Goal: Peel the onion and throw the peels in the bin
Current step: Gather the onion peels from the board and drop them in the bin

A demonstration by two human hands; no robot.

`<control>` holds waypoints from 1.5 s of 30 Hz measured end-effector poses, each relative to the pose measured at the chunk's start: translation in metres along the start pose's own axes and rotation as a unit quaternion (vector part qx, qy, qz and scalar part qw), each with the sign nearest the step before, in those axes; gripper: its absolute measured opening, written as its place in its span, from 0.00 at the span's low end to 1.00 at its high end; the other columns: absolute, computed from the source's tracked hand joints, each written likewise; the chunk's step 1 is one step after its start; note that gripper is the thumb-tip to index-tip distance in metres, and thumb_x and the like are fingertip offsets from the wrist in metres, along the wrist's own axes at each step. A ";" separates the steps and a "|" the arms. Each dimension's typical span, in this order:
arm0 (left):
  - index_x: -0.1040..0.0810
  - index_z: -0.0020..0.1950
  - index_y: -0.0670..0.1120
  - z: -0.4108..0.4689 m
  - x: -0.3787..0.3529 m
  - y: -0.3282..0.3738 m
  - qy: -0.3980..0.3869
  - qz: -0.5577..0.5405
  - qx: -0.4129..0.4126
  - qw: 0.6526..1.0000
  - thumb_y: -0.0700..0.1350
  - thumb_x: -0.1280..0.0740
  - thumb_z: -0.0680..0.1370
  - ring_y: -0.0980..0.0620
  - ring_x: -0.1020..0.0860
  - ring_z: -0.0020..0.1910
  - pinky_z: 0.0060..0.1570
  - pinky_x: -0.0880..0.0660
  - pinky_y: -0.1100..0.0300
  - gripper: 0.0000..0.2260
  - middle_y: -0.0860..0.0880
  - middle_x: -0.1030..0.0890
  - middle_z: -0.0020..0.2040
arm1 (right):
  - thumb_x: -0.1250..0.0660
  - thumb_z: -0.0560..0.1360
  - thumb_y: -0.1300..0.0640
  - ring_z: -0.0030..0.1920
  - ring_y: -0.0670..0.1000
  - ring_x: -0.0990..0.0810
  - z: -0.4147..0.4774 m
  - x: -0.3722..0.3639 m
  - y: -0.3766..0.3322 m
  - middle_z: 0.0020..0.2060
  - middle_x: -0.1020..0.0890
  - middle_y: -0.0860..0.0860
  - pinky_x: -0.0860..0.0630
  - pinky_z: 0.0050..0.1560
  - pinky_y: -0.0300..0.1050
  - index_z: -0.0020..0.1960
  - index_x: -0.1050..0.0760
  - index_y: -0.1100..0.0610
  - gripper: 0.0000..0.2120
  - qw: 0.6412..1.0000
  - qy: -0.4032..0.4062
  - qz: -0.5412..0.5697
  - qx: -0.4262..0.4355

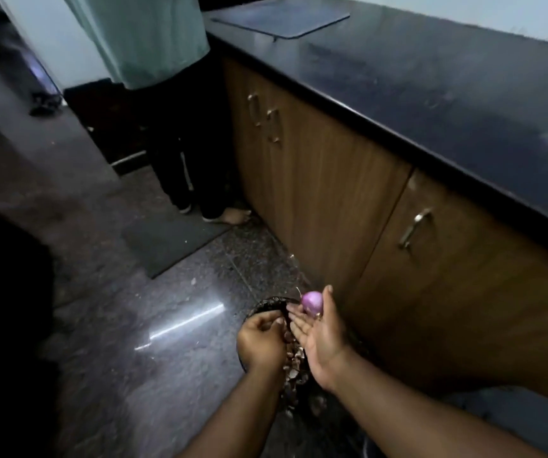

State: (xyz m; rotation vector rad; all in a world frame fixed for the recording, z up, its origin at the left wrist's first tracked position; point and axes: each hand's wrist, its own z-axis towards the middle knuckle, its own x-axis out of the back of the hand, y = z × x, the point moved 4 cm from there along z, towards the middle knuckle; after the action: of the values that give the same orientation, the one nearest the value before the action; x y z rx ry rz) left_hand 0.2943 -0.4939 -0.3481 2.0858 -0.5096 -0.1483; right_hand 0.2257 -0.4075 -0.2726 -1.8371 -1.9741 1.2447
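While poised over the bin, step: brushing the last scraps off the hands, judging by the bare onion and the litter below.
Onion [312,302]: purple, glossy, seemingly free of skin; resting on the right fingertips with the thumb alongside, above the far rim of the bin.
Right hand [320,338]: palm up, fingers nearly straight and spread, cradling rather than clenching.
Left hand [261,338]: knuckles up, fingers curled inward, tips close against the right palm; impossible to tell whether pinching a scrap.
Bin [266,304]: dark, round, on the stone floor just beside the wooden cabinet [315,193], mostly hidden under both hands.
Peels [294,361]: dry brown flakes heaped inside, visible between the two wrists.
Doing it well: keep both hands squarely over the opening; sweep scraps sideways off the palm, away from the onion; tilt the palm only slightly and steady the onion with the thumb; check the root end for clinging skin before moving off.
Risk: onion perched near the fingertips, likely to roll into the bin or onto the floor with too much tilt.
Surroundings: black countertop [431,94] over the cabinet, with a board [282,18] at its far end; another person [180,127] standing beyond, by a dark floor mat [170,242].
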 end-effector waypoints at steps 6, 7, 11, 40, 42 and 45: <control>0.15 0.42 0.55 0.033 0.006 -0.014 0.059 0.136 -0.029 0.988 0.40 0.29 0.79 0.52 0.13 0.43 0.53 0.16 0.51 0.11 0.54 0.11 0.42 | 0.52 0.83 0.34 0.77 0.59 0.33 0.043 0.001 0.015 0.74 0.27 0.62 0.38 0.77 0.49 0.75 0.32 0.66 0.39 0.996 0.018 -0.084 -0.035; 0.15 0.42 0.54 0.036 0.005 -0.012 0.064 0.144 -0.039 0.987 0.39 0.28 0.78 0.52 0.14 0.42 0.51 0.16 0.52 0.10 0.55 0.12 0.41 | 0.52 0.83 0.34 0.77 0.59 0.32 0.047 0.002 0.017 0.74 0.27 0.62 0.36 0.75 0.48 0.76 0.32 0.65 0.39 0.995 0.020 -0.090 -0.040; 0.20 0.40 0.50 0.046 -0.003 -0.011 0.053 0.168 -0.055 0.983 0.36 0.26 0.75 0.52 0.18 0.35 0.44 0.20 0.55 0.10 0.54 0.17 0.34 | 0.52 0.84 0.36 0.76 0.60 0.30 0.061 0.012 0.022 0.73 0.26 0.64 0.34 0.73 0.48 0.76 0.32 0.65 0.37 0.992 0.017 -0.112 -0.047; 0.15 0.55 0.43 -0.182 -0.129 0.145 -0.372 0.000 -0.247 0.895 0.37 0.31 0.81 0.49 0.14 0.49 0.50 0.16 0.53 0.06 0.44 0.11 0.49 | 0.18 0.67 0.55 0.52 0.46 0.15 -0.124 0.130 -0.175 0.55 0.18 0.53 0.19 0.51 0.38 0.61 0.20 0.52 0.24 0.881 0.088 -0.238 0.399; 0.15 0.55 0.43 -0.219 -0.148 0.157 -0.415 -0.004 -0.247 0.876 0.40 0.29 0.79 0.44 0.14 0.51 0.55 0.18 0.47 0.06 0.41 0.12 0.51 | 0.17 0.65 0.53 0.50 0.49 0.15 -0.158 0.152 -0.199 0.52 0.15 0.51 0.18 0.49 0.41 0.59 0.22 0.50 0.25 0.866 0.122 -0.224 0.429; 0.16 0.55 0.41 -0.278 -0.186 0.171 -0.474 0.006 -0.245 0.845 0.39 0.29 0.80 0.46 0.14 0.50 0.55 0.18 0.48 0.06 0.40 0.12 0.52 | 0.16 0.63 0.50 0.46 0.49 0.14 -0.209 0.194 -0.236 0.46 0.13 0.50 0.17 0.46 0.44 0.53 0.21 0.50 0.22 0.834 0.171 -0.222 0.475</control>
State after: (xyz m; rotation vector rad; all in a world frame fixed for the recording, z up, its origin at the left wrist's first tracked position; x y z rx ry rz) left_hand 0.1586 -0.2775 -0.0721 1.3823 -0.9412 -1.2132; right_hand 0.1372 -0.1168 -0.0621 -0.9342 -1.1172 1.2641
